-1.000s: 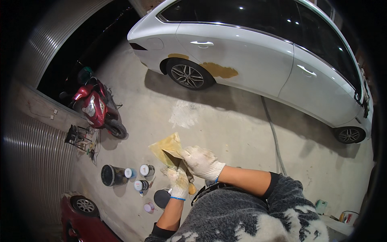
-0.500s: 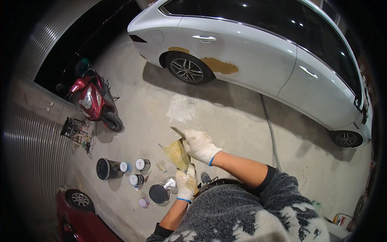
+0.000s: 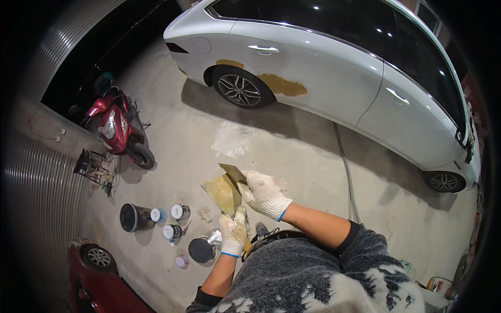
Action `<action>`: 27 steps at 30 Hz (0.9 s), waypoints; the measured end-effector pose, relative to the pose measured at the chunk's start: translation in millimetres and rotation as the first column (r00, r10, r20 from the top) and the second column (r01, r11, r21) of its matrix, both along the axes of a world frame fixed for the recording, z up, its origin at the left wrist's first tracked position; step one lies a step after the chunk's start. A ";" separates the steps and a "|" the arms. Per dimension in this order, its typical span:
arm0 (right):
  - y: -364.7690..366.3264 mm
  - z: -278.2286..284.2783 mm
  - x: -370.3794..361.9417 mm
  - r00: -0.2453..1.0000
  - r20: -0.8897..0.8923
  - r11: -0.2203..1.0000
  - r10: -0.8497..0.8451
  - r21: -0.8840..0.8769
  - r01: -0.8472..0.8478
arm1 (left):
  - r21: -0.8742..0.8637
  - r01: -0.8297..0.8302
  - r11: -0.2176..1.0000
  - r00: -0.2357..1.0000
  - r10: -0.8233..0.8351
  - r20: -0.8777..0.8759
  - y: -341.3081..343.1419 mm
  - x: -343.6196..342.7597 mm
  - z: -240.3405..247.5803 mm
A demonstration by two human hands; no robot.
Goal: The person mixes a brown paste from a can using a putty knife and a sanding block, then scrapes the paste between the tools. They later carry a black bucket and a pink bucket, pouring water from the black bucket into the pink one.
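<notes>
White knit gloves with blue cuffs cover both hands. My left hand (image 3: 234, 232) grips the lower end of a flat putty board (image 3: 222, 193) smeared with yellowish putty. Just to its right, my right hand (image 3: 265, 195) is closed on a putty scraper (image 3: 231, 171), whose flat blade sticks out to the left above the board. From this angle I cannot tell whether the blade touches the board. Beyond the hands stands a white car (image 3: 318, 68), with brownish-yellow putty patches (image 3: 283, 85) on its rear door and along the wheel arch.
At the left stand a black bucket (image 3: 136, 217), several small cans and a dark-lidded container (image 3: 201, 251). A red scooter (image 3: 116, 125) is parked farther back, a dark red car (image 3: 104, 284) lower left. A grey hose (image 3: 345, 169) runs along the floor to the right.
The scraper has turned so that its broad blade faces me more, and it sits closer to the board's top. Both hands have shifted slightly left in the view.
</notes>
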State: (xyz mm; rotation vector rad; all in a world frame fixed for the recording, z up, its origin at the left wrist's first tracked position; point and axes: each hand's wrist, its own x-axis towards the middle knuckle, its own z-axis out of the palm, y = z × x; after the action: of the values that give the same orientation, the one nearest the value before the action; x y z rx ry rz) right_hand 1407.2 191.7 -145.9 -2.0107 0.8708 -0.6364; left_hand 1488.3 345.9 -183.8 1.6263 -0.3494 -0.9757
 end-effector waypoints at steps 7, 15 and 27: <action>-1.3 -16.4 1.6 0.999 -0.036 0.999 -0.025 -0.032 0.024 | 0.050 0.077 0.996 0.997 -0.077 0.007 1.6 6.2 8.7; 0.8 5.3 -0.8 0.997 -0.057 0.995 -0.046 0.085 0.050 | 0.029 0.152 0.988 0.982 -0.154 0.111 5.1 9.5 8.3; -4.5 -50.2 1.4 0.999 -0.012 0.999 -0.046 -0.011 0.046 | 0.077 0.222 0.972 0.971 -0.227 0.071 13.2 21.0 8.9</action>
State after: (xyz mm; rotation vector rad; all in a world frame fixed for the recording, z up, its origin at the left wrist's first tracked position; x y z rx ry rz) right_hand 1408.6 187.2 -196.2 -2.0113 0.9246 -0.6564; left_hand 1509.3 359.1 -174.9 1.7178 -0.5698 -1.1043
